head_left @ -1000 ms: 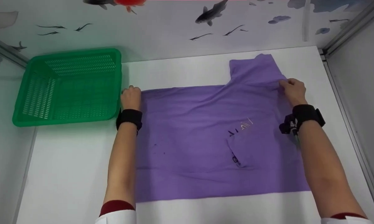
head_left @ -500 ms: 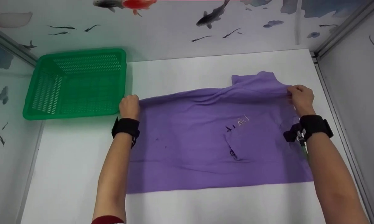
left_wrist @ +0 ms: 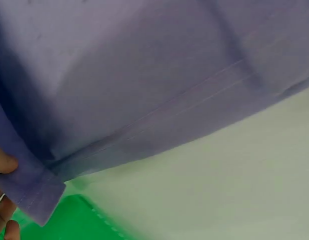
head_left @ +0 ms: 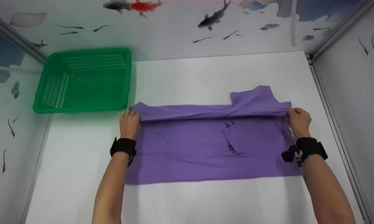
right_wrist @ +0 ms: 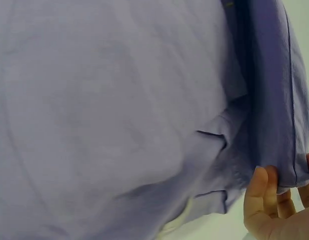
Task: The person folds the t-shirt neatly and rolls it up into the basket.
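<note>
A purple T-shirt lies sideways on the white table, its far long side folded over toward me as a band. One sleeve sticks out beyond that band at the right. My left hand pinches the band's left end by the hem; the left wrist view shows the thumb on the cloth and fingers under it. At the band's right end, my right hand pinches the shoulder edge, its fingertips at the cloth's corner in the right wrist view. Dark print and a pocket-like patch show mid-shirt, partly covered.
An empty green plastic basket stands at the back left, its near right corner close to my left hand. Printed walls enclose the white table at the back and both sides. Black straps with cameras sit on both wrists.
Both hands have drawn the shirt's far edge toward me, turning it over into a folded band. The sleeve has come nearer with it, and the fold now covers part of the print.
</note>
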`<action>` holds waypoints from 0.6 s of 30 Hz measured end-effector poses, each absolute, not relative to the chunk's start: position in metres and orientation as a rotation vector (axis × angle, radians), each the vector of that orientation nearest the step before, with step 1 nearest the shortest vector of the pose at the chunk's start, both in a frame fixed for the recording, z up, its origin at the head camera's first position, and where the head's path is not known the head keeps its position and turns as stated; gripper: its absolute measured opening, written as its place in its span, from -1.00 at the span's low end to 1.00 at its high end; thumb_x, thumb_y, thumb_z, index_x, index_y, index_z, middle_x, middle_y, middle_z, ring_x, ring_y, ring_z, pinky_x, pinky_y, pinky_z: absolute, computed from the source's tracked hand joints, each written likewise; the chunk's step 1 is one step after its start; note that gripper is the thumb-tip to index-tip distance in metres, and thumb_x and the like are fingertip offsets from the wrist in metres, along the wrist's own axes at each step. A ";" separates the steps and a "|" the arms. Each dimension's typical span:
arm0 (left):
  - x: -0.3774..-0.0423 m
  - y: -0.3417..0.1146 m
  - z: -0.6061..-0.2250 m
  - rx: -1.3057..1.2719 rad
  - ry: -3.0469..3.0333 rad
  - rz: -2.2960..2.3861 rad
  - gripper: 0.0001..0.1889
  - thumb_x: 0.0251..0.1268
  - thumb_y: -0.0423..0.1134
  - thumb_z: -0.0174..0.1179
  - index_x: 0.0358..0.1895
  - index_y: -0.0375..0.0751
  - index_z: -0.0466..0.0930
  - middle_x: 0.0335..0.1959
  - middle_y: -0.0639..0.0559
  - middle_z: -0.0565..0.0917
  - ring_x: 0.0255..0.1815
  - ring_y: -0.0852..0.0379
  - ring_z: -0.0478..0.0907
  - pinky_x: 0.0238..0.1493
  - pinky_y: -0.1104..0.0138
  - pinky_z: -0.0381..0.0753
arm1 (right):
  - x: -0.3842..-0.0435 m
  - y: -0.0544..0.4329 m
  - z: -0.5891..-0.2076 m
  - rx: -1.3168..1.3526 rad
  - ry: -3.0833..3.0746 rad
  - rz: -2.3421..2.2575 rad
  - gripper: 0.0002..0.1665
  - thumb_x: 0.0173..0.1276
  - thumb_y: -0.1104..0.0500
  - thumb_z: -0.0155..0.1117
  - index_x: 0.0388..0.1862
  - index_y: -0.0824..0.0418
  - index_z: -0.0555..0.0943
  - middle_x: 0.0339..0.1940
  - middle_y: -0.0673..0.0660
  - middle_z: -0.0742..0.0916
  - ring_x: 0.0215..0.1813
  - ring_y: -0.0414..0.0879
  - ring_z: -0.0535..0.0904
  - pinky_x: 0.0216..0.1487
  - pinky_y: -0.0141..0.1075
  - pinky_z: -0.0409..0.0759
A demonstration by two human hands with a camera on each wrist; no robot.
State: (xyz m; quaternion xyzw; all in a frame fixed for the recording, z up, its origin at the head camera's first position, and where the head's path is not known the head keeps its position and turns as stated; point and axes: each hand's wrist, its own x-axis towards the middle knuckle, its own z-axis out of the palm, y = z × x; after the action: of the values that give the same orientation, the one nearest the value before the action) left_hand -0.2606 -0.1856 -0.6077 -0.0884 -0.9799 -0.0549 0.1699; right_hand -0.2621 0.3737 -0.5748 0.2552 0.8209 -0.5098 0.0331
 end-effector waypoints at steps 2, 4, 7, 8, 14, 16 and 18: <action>-0.252 -0.186 -0.613 -0.257 -2.798 -0.178 -0.87 0.01 -0.57 0.28 -0.33 -0.45 0.57 -0.36 -0.30 0.60 -0.27 -0.23 0.50 -0.30 0.04 0.41 | -0.257 0.374 -0.581 0.785 2.598 -1.490 -0.68 0.42 0.14 -0.02 -0.18 0.38 0.57 -0.48 -0.11 0.60 -0.44 -0.33 0.51 -0.36 -0.49 0.49; -0.245 -0.186 -0.618 -0.259 -2.811 -0.205 -0.85 -0.01 -0.58 0.29 -0.32 -0.45 0.57 -0.35 -0.30 0.59 -0.29 -0.25 0.53 -0.30 0.03 0.42 | -0.254 0.374 -0.588 0.770 2.688 -1.395 -0.67 0.39 0.18 -0.02 -0.23 0.43 0.58 -0.41 0.00 0.59 -0.37 -0.26 0.46 -0.32 -0.46 0.41; -0.235 -0.185 -0.626 -0.261 -2.817 -0.240 -0.85 -0.04 -0.61 0.29 -0.38 -0.45 0.54 -0.41 -0.30 0.56 -0.35 -0.25 0.54 -0.34 0.03 0.43 | -0.251 0.374 -0.599 0.750 2.796 -1.301 -0.67 0.35 0.24 -0.03 -0.27 0.51 0.58 -0.26 0.21 0.57 -0.22 -0.08 0.41 -0.20 -0.36 0.33; -0.232 -0.185 -0.629 -0.261 -2.815 -0.251 -0.86 -0.04 -0.62 0.28 -0.40 -0.45 0.52 -0.43 -0.29 0.54 -0.38 -0.26 0.54 -0.36 0.02 0.43 | -0.249 0.374 -0.603 0.741 2.821 -1.291 -0.67 0.35 0.26 -0.03 -0.27 0.53 0.57 -0.21 0.27 0.56 -0.17 -0.02 0.40 -0.16 -0.31 0.31; -0.218 -0.185 -0.641 -0.227 -2.867 -0.334 -0.89 -0.01 -0.63 0.20 -0.46 -0.45 0.48 -0.46 -0.30 0.51 -0.39 -0.29 0.53 -0.39 -0.03 0.48 | -0.238 0.377 -0.623 0.586 2.885 -1.151 -0.66 0.37 0.31 -0.01 -0.17 0.63 0.54 -0.17 0.47 0.52 -0.07 0.30 0.44 -0.01 0.03 0.36; -0.215 -0.185 -0.642 -0.189 -2.924 -0.358 -0.93 0.01 -0.61 0.18 -0.45 -0.46 0.51 -0.43 -0.33 0.54 -0.35 -0.30 0.53 -0.36 -0.05 0.50 | -0.235 0.381 -0.625 0.486 2.883 -1.057 -0.65 0.37 0.31 0.00 -0.11 0.64 0.53 -0.14 0.52 0.52 -0.03 0.37 0.45 0.04 0.12 0.37; -0.213 -0.185 -0.640 -0.140 -2.990 -0.365 -0.98 0.03 -0.58 0.17 -0.44 -0.47 0.54 -0.41 -0.34 0.56 -0.31 -0.30 0.53 -0.32 -0.07 0.51 | -0.233 0.386 -0.624 0.380 2.868 -0.995 -0.64 0.38 0.32 0.03 -0.05 0.65 0.52 -0.10 0.58 0.53 0.01 0.44 0.45 0.08 0.18 0.37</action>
State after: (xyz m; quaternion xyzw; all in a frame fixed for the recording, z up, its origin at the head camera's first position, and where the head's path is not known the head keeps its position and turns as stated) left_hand -0.2129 -0.1849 -0.6395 -0.0464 -0.9896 -0.1208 0.0632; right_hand -0.2328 0.3860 -0.6237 0.1240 0.9367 -0.3250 0.0409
